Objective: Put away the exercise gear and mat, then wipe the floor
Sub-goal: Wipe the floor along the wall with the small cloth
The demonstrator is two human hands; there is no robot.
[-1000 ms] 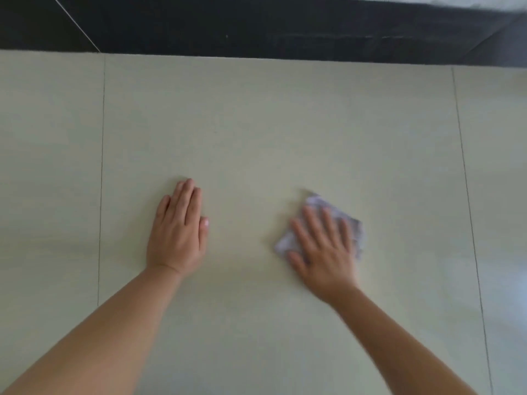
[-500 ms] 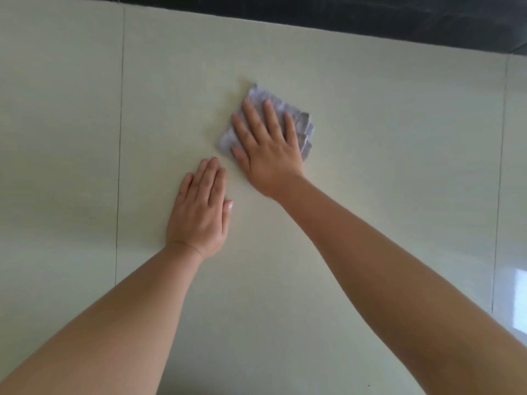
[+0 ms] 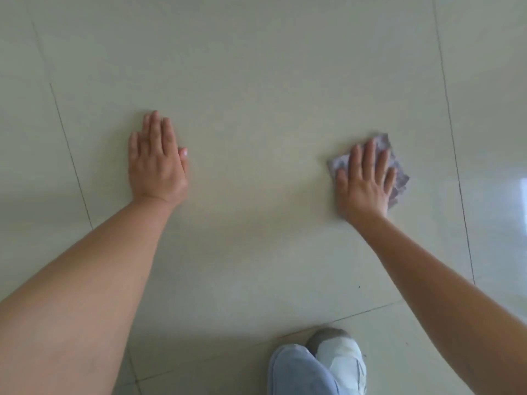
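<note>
1. Pressing flat, the right hand [image 3: 366, 181] spreads open fingers over the cloth [image 3: 397, 169]; the left hand [image 3: 156, 163] braces open-palmed on the floor [image 3: 256, 81].
2. Half a second ago the cloth was up beside the left hand; now it is well apart, out right (another stroke made).
3. Wiping looks underway; no gear or mat in view.

And the right hand [image 3: 366, 182] sweeps back out to the right, dragging the grey cloth [image 3: 397, 169] with it, well apart from the left hand [image 3: 156, 163] now after sitting just beside it half a second ago. The view tips down too: dark wall strip gone, a shoe [image 3: 340, 357] and pale trouser leg [image 3: 296, 372] appear.
</note>
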